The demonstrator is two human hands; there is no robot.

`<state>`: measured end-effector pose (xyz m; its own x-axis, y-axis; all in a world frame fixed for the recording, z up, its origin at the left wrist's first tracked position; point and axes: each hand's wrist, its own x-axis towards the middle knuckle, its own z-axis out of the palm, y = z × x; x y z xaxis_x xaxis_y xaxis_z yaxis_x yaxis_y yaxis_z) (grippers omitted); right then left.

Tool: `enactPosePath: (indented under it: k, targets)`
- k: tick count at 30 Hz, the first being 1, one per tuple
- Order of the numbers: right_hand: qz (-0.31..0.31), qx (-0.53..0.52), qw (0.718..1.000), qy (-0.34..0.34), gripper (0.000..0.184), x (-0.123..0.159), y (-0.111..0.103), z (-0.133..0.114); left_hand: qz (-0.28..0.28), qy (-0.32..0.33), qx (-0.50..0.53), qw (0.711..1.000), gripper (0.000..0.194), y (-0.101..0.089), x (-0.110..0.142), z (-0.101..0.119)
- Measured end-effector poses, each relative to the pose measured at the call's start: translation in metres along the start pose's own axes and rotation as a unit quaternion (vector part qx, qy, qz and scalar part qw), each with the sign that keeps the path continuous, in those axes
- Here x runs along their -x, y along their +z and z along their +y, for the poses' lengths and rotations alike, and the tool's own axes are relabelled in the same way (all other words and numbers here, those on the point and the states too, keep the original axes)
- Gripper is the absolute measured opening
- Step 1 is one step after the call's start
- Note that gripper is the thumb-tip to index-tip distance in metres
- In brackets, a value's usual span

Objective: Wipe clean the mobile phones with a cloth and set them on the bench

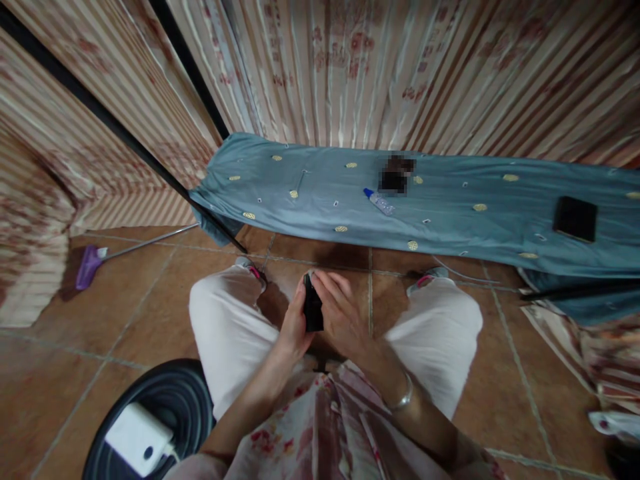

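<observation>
Between my knees, a small black rectangular object [313, 312] is held upright in front of me. My left hand [294, 325] is closed around its left side, with the thumb along the near face. From the right, my right hand [344, 312] is closed over the object's top and right edge, fingers pressed together. A small pale spot shows at the top edge by the fingertips; what it is cannot be made out. My fingers hide part of the object's right side.
Ahead stands a long bench with a teal cloth [320, 217]. On it lie a blue-capped clear tube [380, 201], a pixelated dark item [395, 177] and a black flat case [576, 219]. A white device [137, 437] rests on a black round stool [193, 393]. A purple broom [89, 268] lies left.
</observation>
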<state>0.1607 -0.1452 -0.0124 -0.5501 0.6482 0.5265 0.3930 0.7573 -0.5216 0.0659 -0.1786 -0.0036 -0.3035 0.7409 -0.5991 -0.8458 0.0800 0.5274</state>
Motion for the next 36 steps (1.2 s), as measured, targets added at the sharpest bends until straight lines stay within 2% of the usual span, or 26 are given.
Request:
enactPosePath:
  k: [4,9,13,19,23,29,32,36]
  targets:
    - [-0.014,-0.008,1.000,-0.023,0.055,0.006,0.004,-0.002,-0.005,0.038,-0.011,0.999,0.021,-0.003,-0.004,0.001]
    - [0.020,-0.009,1.000,0.015,0.055,0.006,0.001,0.016,-0.046,0.040,-0.027,0.998,0.025,-0.002,-0.004,0.001]
    - [0.007,-0.019,1.000,-0.008,0.057,0.007,0.003,0.010,-0.064,0.039,-0.014,0.997,0.027,0.001,-0.006,0.003]
    - [-0.034,-0.052,0.997,-0.053,0.058,0.026,-0.006,-0.020,-0.026,0.032,-0.021,0.999,0.035,0.004,-0.011,0.020]
    - [-0.054,-0.054,0.996,-0.040,0.056,0.037,-0.010,-0.013,-0.024,0.032,-0.002,0.999,0.031,0.005,-0.012,0.023]
    - [0.016,-0.025,1.000,0.003,0.054,0.020,-0.003,0.020,-0.028,-0.020,0.015,0.999,0.022,0.006,-0.005,0.010]
    - [0.025,-0.030,0.999,0.000,0.052,0.007,-0.003,0.018,-0.040,-0.021,0.003,0.999,0.022,0.003,-0.004,0.002]
    - [0.022,-0.042,0.999,-0.012,0.051,0.001,-0.003,0.010,-0.050,0.011,-0.010,0.999,0.028,0.000,-0.004,-0.004]
